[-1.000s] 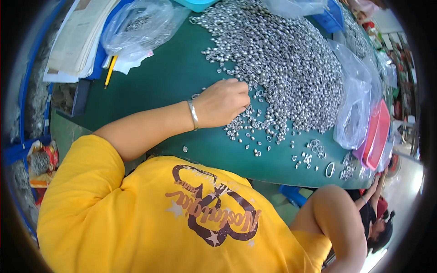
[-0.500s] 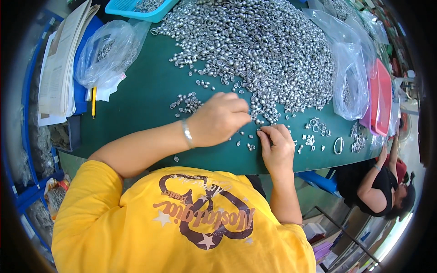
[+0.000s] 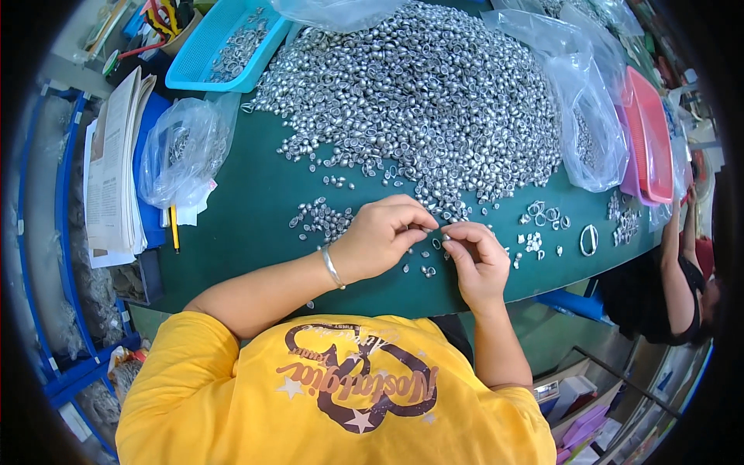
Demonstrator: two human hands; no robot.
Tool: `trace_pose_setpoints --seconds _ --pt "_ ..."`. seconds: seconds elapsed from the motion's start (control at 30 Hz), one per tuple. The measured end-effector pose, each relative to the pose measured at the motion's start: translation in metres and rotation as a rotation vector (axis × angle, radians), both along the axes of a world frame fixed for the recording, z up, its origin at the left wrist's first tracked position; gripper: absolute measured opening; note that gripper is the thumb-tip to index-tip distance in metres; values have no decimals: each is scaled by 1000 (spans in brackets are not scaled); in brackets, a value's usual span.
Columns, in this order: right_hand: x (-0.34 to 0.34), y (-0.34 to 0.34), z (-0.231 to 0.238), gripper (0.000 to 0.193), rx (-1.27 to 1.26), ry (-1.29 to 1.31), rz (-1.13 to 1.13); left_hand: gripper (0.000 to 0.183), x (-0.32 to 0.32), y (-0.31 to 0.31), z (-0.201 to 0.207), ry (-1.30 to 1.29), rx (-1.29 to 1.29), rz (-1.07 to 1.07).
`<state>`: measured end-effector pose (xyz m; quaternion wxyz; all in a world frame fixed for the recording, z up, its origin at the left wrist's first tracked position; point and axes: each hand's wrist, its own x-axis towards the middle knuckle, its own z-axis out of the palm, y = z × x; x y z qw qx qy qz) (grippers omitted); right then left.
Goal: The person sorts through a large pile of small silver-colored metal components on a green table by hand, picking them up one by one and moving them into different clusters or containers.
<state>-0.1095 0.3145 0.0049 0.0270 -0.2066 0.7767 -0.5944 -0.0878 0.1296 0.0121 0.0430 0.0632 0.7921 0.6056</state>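
Observation:
Both my hands meet over the near part of a green table, just in front of a large heap of small silver metal pieces (image 3: 418, 101), rounded and cup-like. My left hand (image 3: 385, 236), with a silver bangle on its wrist, is closed in a pinch; what lies between its fingertips is too small to make out. Close beside it, my right hand (image 3: 479, 262) pinches a small silver metal piece (image 3: 446, 238) between thumb and forefinger. A small group of loose metal pieces (image 3: 322, 219) lies left of my left hand. Several silver rings (image 3: 542, 214) lie right of my right hand.
A blue basket (image 3: 180, 76) holding metal pieces stands far left, near a plastic bag (image 3: 182, 147) and stacked papers (image 3: 116, 170). Another plastic bag (image 3: 593, 147) and a pink basket (image 3: 649, 136) are at right. A person in black (image 3: 659, 291) sits beyond the table's right edge.
My left hand has moved right and slightly down, its fingertips coming close to my right hand's. The whole view has shifted, showing more of the blue basket.

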Motion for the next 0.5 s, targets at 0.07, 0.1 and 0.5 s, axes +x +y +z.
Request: trace_pose_setpoints --seconds 0.07,0.1,0.5 --pt "5 -6 0 15 -259 -163 -13 16 3 2 -4 -231 416 34" --pt "7 -9 2 19 -363 -196 -8 15 4 1 0 -340 530 36" --pt "-14 19 7 15 -557 -701 -70 15 15 -36 -9 -624 1135 47"
